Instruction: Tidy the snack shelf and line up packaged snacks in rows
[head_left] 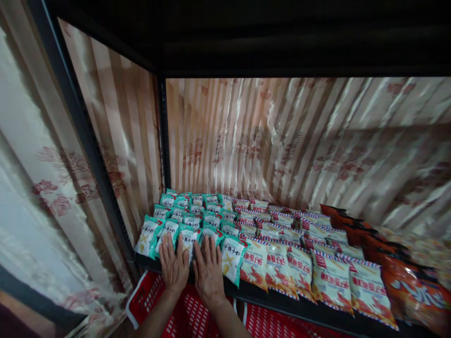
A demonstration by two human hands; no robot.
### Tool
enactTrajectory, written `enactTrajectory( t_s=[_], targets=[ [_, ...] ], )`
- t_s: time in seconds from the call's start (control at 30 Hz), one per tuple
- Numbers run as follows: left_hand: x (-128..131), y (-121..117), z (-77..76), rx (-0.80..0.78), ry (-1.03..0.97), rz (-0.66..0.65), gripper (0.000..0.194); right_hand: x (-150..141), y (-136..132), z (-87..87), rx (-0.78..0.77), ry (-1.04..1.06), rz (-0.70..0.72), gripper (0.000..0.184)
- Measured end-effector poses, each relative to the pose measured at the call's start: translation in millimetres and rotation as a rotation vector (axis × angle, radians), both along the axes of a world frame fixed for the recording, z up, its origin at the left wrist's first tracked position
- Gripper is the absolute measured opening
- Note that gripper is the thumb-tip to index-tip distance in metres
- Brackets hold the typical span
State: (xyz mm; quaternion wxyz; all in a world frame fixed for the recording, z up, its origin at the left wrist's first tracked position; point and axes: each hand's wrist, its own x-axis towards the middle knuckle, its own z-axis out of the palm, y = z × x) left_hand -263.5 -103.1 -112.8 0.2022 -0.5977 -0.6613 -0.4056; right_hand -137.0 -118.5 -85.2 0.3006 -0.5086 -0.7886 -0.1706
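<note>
Left hand [175, 268] and right hand [210, 278] lie side by side, palms down and fingers extended, against a front row of teal-and-white snack bags [188, 238] on a black shelf [275, 303]. Both hands are spread flat rather than curled, with their fingers over the faces of the middle bags and neither one grasping a bag; how firmly they press cannot be told. More of the teal-and-white bags stand in rows behind, at 12 o'clock from the hands, while one front-row bag sits at 11 o'clock and another at 2 o'clock, just beside the right hand. At 3 o'clock, white-and-orange snack bags [299, 265] with striped edges continue the display, followed by orange snack bags [417, 286] farther out in the same direction. Red perforated baskets [148, 298] show below the shelf edge at 6 o'clock, under the forearms. A pleated curtain [218, 136] printed with reddish motifs hangs beyond the bags at 12 o'clock, near a dark upright post [164, 136] at 11 o'clock.
</note>
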Motion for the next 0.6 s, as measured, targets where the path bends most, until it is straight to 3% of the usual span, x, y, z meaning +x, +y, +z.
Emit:
enactTrajectory(
  t_s=[0.23,0.6],
  targets=[
    [1.4,2.6,-1.5,-0.004,0.013,-0.023,0.057,-0.3,8.9,-10.7,-0.010,-0.088,-0.071,0.059],
    [-0.3,4.2,-5.7,-0.076,0.036,-0.003,0.057,-3.8,9.8,-10.3,-0.034,-0.040,-0.055,0.058]
  ],
)
